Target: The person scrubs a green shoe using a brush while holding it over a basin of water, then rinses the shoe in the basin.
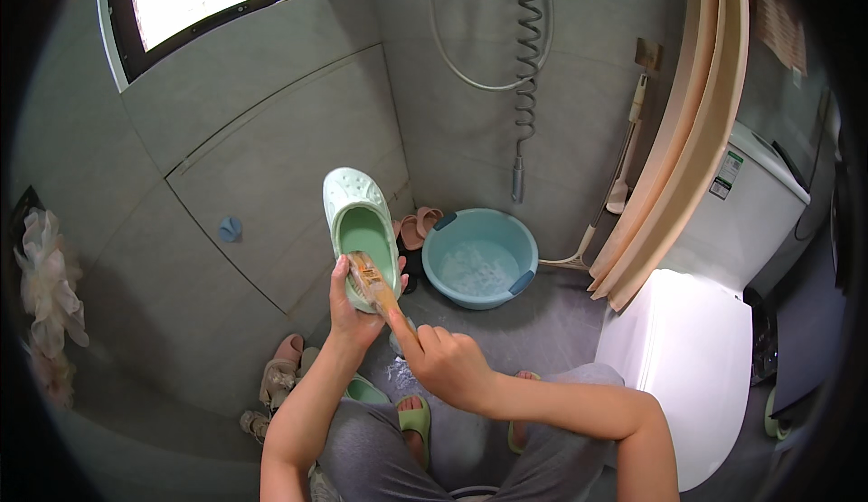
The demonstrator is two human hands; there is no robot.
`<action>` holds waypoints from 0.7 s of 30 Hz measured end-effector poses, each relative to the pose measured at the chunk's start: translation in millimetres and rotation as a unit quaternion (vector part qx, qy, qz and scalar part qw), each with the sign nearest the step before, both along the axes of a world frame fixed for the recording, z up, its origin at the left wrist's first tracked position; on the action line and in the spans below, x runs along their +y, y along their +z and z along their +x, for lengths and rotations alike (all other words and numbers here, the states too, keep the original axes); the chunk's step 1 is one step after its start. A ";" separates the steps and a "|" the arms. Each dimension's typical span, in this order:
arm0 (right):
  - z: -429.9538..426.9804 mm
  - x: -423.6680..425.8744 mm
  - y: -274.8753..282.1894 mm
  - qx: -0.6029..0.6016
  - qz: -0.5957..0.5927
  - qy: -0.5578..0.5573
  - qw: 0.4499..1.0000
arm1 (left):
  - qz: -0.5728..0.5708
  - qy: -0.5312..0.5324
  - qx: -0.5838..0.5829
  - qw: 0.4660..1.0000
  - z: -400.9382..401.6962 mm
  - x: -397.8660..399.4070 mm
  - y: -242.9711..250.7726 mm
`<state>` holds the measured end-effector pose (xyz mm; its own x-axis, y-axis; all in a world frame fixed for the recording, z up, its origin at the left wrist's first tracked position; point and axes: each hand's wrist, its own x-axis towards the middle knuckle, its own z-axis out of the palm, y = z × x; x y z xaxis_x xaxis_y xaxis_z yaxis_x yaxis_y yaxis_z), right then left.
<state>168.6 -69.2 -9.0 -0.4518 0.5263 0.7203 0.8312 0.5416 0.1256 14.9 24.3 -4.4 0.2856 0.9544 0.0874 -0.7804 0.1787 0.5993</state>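
A pale mint-green clog shoe is held up in front of me, toe pointing away and its opening facing me. My left hand grips it around the heel, thumb on the near side and fingertips showing at the right edge. My right hand is closed on the handle of a wooden scrubbing brush, index finger stretched along it. The brush head lies inside the clog's heel, bristles turned towards the shoe and mostly hidden. Below, a second mint clog rests on the floor beside my left leg, partly covered.
A blue basin of sudsy water stands on the grey floor ahead. White powder lies near my feet. Pink slippers sit by the wall, more footwear at left. A white toilet and peach curtain flank the right.
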 end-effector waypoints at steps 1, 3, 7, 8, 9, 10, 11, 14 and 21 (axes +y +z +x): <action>0.1 -4.4 1.0 0.035 -0.032 0.021 0.999 | 0.004 0.008 0.002 1.000 2.2 -2.8 3.2; -0.8 0.7 -4.5 0.061 -0.035 0.024 0.997 | 0.007 0.036 0.007 0.999 4.8 -5.3 7.0; 3.1 20.4 -6.2 -0.053 0.070 -0.046 0.995 | 0.017 0.023 0.019 0.999 5.5 -4.8 1.3; 5.8 26.0 -6.1 -0.082 0.100 -0.066 0.989 | 0.028 0.038 0.026 0.999 4.8 -5.5 2.7; 7.9 30.7 -5.7 -0.082 0.099 -0.067 0.989 | 0.035 0.054 0.032 0.997 4.3 -6.6 2.9; 10.2 34.9 -4.9 -0.085 0.101 -0.076 0.988 | 0.042 0.073 0.035 0.996 6.1 -8.2 8.5; 12.1 36.7 -5.0 -0.089 0.102 -0.085 0.987 | 0.042 0.071 0.035 0.996 6.3 -6.9 6.9; 0.9 14.7 -13.5 -0.063 0.070 -0.040 0.995 | 0.033 0.053 0.036 0.997 -6.2 -1.3 -0.7; 13.3 38.4 -12.3 -0.035 0.068 -0.029 0.997 | -0.001 0.035 0.045 0.998 7.5 -6.3 2.8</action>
<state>181.9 -30.8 -21.2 -0.4745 0.4527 0.7549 0.8477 0.4662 0.2533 22.3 18.0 -1.6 0.2257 0.9721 0.0634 -0.7344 0.1270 0.6668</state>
